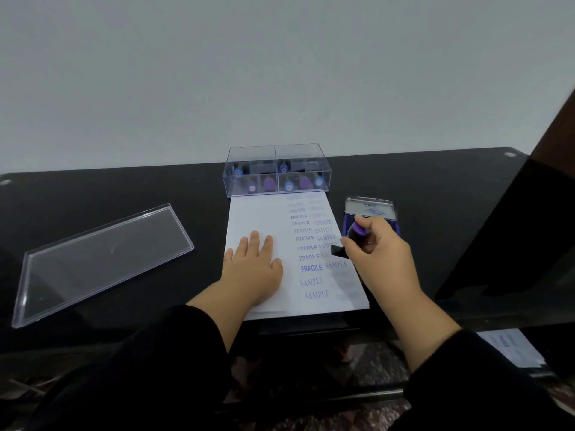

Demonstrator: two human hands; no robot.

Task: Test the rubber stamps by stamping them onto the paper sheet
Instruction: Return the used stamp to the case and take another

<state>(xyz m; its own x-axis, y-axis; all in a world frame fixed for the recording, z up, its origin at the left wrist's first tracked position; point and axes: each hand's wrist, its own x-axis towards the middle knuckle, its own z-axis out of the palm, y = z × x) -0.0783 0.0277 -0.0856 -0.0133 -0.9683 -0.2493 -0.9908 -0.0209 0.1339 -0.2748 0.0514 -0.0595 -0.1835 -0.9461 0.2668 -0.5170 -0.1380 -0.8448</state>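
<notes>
Clear lid [102,262] lying toward tabletop's left edge, off the box. Your left hand [256,269] pressing flat, fingers straight, pinning paper sheet [258,213] at front-centre edge. Sheet's right half carrying FRAGILE/SAMPLE columns; left half blank, so testing looking partway done. Stamp box [277,169] behind sheet holding more stamps; count unclear. Your right hand [378,247] gripping purple-handled stamp [357,233] over sheet's right edge, beside ink pad [370,209]. Stamp face hidden; top prints blurring.
</notes>
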